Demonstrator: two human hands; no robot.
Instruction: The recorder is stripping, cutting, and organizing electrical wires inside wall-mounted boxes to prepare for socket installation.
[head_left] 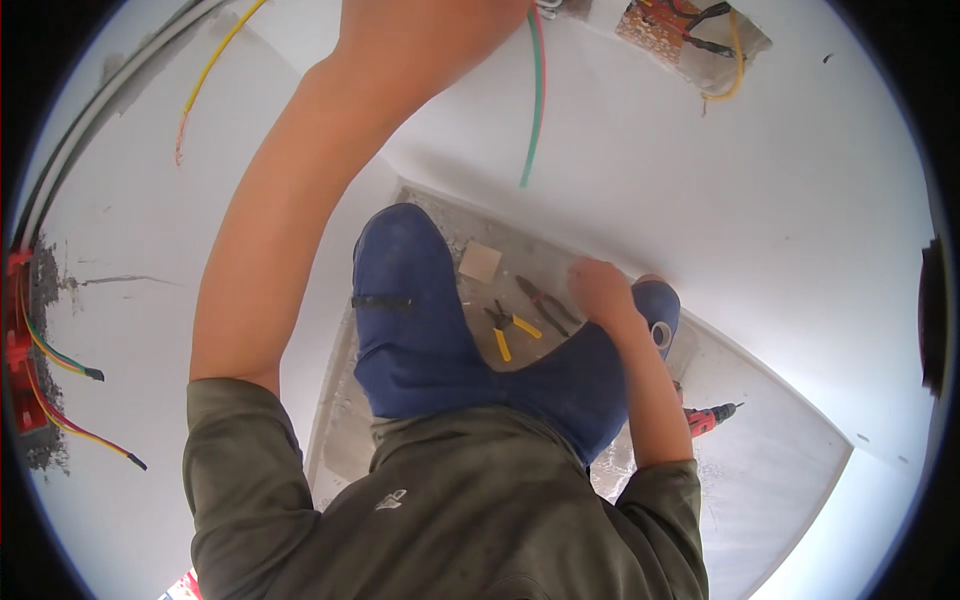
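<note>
From my remote seat, I saw the left hand [445, 22] at 12 o'clock, cut off by the upper edge; its fingers were out of sight, so I couldn't tell whether they were wide, narrow or gripping anything. Just beside it, at its 3 o'clock, a green wire [537, 110] and a red wire [543, 70] hung down together in front of the white wall.

I had the right hand [598, 290] at 3 o'clock of centre, near the right knee, fingers curled inward; I couldn't tell whether they held something. At its 9 o'clock, dark pliers [558, 309] lay on the floor [455, 222]. At the pliers' 8 o'clock was a yellow-handled wire tool [525, 327], and at their 10 o'clock a beige square piece [480, 262].

An open wall recess [665, 38] with wires showed at 1 o'clock, and a red drill [707, 419] at 4 o'clock.
</note>
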